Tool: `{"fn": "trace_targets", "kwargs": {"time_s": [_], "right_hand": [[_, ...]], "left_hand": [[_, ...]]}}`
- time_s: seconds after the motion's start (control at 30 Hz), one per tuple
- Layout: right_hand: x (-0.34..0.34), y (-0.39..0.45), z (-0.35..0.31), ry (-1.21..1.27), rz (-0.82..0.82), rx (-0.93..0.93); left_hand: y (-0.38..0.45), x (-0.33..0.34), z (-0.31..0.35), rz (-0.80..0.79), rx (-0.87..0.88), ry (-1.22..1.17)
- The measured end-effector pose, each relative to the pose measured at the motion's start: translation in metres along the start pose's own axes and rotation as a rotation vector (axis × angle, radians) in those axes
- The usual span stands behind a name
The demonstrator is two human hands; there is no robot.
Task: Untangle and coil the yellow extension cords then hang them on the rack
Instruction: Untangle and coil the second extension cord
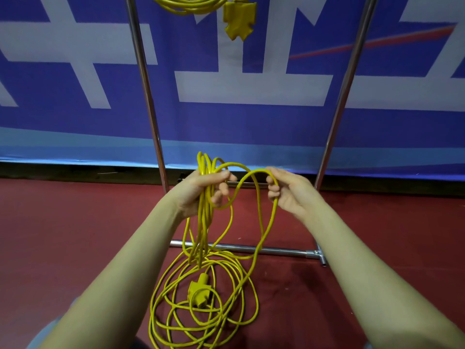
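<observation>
Rack (148, 102) poles stand before a blue banner (251, 122), a coiled cord (191, 6) hanging above. Left hand (201, 190) grips a bunch of cord (205, 222) loops dropping straight to the floor (75, 235) tangle; right hand (286, 190) pinches one loop.

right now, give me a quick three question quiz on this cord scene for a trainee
1. True or false: a coiled cord already hangs at the top of the rack.
2. Which hand holds the bundle of gathered loops?
A. left hand
B. right hand
C. neither
3. Fill in: the yellow socket block lies on the red ____ among loose loops.

Key
1. True; its socket end dangles beside it.
2. A; the right hand only pinches a single loop.
3. floor
</observation>
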State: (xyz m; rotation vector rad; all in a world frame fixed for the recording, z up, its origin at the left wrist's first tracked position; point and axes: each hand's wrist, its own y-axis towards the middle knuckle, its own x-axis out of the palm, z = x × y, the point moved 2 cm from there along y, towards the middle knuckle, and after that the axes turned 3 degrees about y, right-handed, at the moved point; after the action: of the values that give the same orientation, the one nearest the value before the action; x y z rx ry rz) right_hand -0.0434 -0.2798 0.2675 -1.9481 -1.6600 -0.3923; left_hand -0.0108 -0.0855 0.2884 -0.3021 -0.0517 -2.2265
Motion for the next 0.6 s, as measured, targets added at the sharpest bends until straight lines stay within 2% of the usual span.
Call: {"fn": "trace_targets", "kwargs": {"time_s": [0.1, 0.17, 0.3, 0.43, 0.6], "right_hand": [[0.013, -0.009, -0.016, 0.287, -0.045, 0.091], [0.021, -0.014, -0.023, 0.376, -0.089, 0.087], [0.031, -0.015, -0.022, 0.419, -0.088, 0.051], [0.029, -0.008, -0.021, 0.497, -0.033, 0.003], [0.025, -0.001, -0.023, 0.491, -0.028, -0.016]], "left_hand": [[0.002, 0.002, -0.007, -0.039, -0.073, 0.142], [0.005, 0.005, -0.016, -0.059, -0.104, 0.167], [0.009, 0.018, -0.031, -0.115, -0.141, 0.085], [0.011, 0.024, -0.035, -0.143, -0.107, -0.019], [0.015, 0.031, -0.035, -0.125, -0.080, -0.001]]}}
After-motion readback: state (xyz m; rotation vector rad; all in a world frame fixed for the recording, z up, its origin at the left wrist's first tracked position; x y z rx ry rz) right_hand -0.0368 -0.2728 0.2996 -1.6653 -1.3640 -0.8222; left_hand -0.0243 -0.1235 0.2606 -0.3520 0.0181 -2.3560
